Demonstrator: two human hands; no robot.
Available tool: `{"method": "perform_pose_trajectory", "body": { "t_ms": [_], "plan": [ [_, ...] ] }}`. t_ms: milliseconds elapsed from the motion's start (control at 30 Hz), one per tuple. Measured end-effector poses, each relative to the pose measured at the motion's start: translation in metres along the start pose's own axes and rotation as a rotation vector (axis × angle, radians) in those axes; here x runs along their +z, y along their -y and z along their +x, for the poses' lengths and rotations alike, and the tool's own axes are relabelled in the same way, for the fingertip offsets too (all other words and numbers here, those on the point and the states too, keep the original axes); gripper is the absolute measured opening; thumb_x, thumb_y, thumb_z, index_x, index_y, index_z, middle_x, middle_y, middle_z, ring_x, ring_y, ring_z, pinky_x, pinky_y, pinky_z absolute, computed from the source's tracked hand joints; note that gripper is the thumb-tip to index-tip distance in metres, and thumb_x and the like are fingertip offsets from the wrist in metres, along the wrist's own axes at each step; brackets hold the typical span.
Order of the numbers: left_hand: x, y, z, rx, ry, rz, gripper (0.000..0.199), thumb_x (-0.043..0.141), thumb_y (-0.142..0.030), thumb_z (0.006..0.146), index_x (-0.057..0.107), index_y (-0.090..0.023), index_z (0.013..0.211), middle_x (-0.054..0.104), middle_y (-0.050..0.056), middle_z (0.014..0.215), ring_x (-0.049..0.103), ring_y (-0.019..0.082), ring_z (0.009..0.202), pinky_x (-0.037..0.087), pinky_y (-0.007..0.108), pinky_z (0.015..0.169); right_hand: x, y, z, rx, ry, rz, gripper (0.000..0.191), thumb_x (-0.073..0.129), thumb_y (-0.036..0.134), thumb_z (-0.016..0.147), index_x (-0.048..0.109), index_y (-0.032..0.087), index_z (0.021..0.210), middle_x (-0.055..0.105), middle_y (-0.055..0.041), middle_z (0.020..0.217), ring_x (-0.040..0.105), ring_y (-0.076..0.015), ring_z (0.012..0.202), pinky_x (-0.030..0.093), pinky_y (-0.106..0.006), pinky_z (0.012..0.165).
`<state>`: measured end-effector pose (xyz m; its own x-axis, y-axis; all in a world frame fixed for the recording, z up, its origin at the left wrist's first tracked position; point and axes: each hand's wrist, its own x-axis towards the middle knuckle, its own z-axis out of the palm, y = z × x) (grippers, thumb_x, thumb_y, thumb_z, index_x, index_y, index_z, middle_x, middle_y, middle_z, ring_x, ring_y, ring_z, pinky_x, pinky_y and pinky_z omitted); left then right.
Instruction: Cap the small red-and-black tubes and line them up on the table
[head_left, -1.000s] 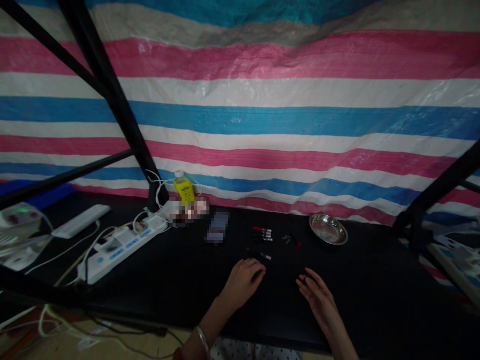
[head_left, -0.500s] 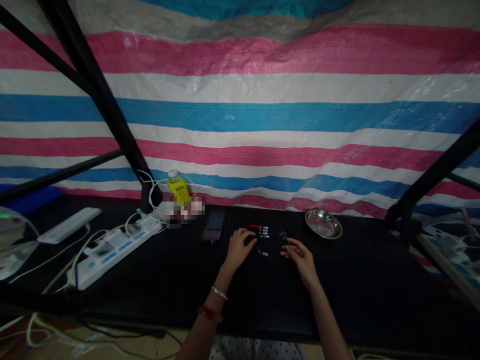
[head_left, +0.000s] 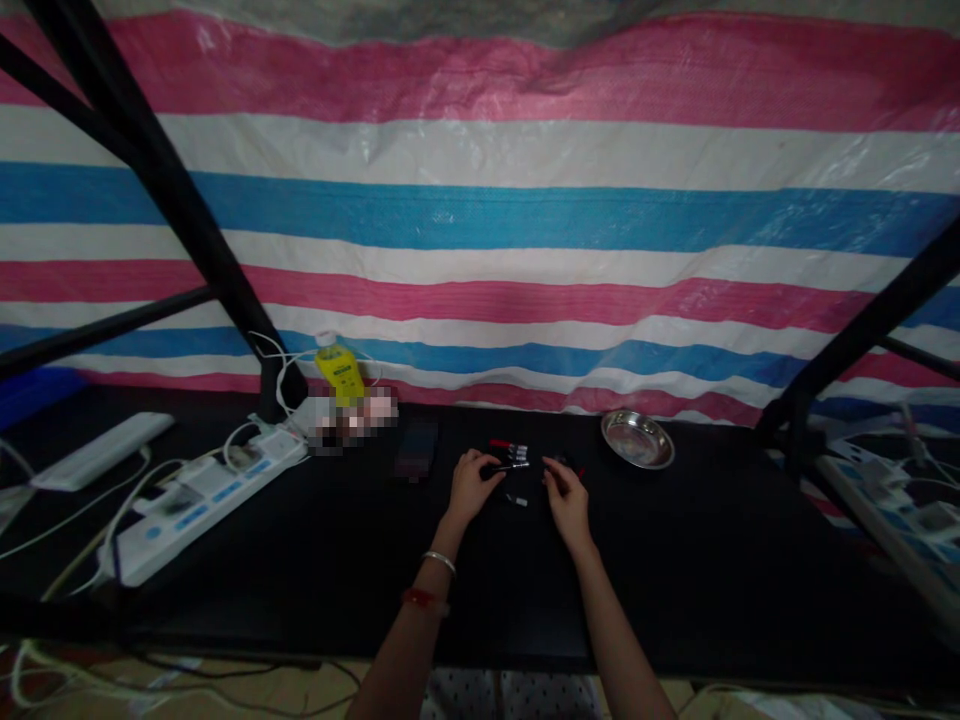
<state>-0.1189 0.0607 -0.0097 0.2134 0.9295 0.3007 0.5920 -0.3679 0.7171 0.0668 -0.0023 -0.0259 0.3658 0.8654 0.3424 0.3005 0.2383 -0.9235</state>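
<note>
Reaching to the far middle of the black table (head_left: 675, 560), both hands worked among a small scatter of pen-like parts. The left hand (head_left: 470, 484) was curled, its fingertips closing on a thin dark pen (head_left: 504, 467) that lay just to its right; whether it was truly pinched or only touched could not be told in the dim light. The right hand (head_left: 568, 497) was also loosely curled, fingers pointing left and away toward a few small dark pieces (head_left: 564, 462), and whether it held one could not be told. Between the hands, a little nearer, lay a short silver-tipped piece (head_left: 516, 499), apart from both. Just beyond the pen lay a red-capped marker (head_left: 507, 446) with silver ends beside it.

The step in hand looked like picking up the first parts from the scatter. The next move, by my judgement, called for a firm pinch on the pen by the left hand and a careful lift, since the pieces were small and lay close together on a dark surface.

To the far right stood a shallow metal dish (head_left: 637, 439), well apart from the hands. To the left lay a white power strip (head_left: 202, 495) with cables, a yellow bottle (head_left: 339, 373) beside the black frame post, and a dark phone (head_left: 416, 452).
</note>
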Motion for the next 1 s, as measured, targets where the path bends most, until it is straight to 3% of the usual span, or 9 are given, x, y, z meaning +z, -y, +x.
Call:
{"method": "perform_pose_trajectory", "body": {
  "t_ms": [300,533,800,1000],
  "plan": [
    [-0.001,0.003,-0.002,0.031,-0.051,-0.191,0.017,0.068,-0.03,0.072,0.071,-0.024,0.087,0.058,0.004,0.089,0.056,0.019,0.089,0.044,0.033,0.082,-0.001,0.006,-0.001,-0.045,-0.009,-0.047,0.029,0.053,0.036,0.081,0.068,0.02,0.101,0.064,-0.009,0.096,0.06,-0.02,0.09,0.048,-0.033,0.079],
    [-0.005,-0.001,-0.003,0.079,0.055,-0.234,0.018,0.066,-0.032,0.073,0.071,-0.025,0.089,0.065,0.004,0.087,0.059,0.019,0.086,0.046,0.031,0.078,0.0,0.009,-0.002,-0.043,-0.014,-0.063,0.027,0.055,0.037,0.081,0.07,0.021,0.097,0.065,-0.0082,0.096,0.06,-0.0198,0.09,0.046,-0.036,0.085],
    [-0.006,-0.003,-0.003,0.067,-0.079,-0.267,0.017,0.065,-0.031,0.074,0.071,-0.023,0.088,0.065,0.005,0.089,0.058,0.02,0.089,0.044,0.035,0.083,0.0,0.011,-0.002,-0.036,0.012,-0.099,0.027,0.055,0.035,0.08,0.07,0.022,0.097,0.063,-0.0085,0.097,0.059,-0.0203,0.092,0.047,-0.035,0.083],
    [-0.007,-0.003,-0.003,0.054,0.031,-0.316,0.02,0.066,-0.033,0.072,0.071,-0.023,0.089,0.067,0.005,0.084,0.059,0.017,0.076,0.046,0.03,0.076,0.002,0.012,-0.002,-0.079,0.009,-0.119,0.024,0.055,0.033,0.08,0.071,0.022,0.095,0.064,-0.008,0.094,0.06,-0.0194,0.091,0.047,-0.034,0.084]
  ]
}}
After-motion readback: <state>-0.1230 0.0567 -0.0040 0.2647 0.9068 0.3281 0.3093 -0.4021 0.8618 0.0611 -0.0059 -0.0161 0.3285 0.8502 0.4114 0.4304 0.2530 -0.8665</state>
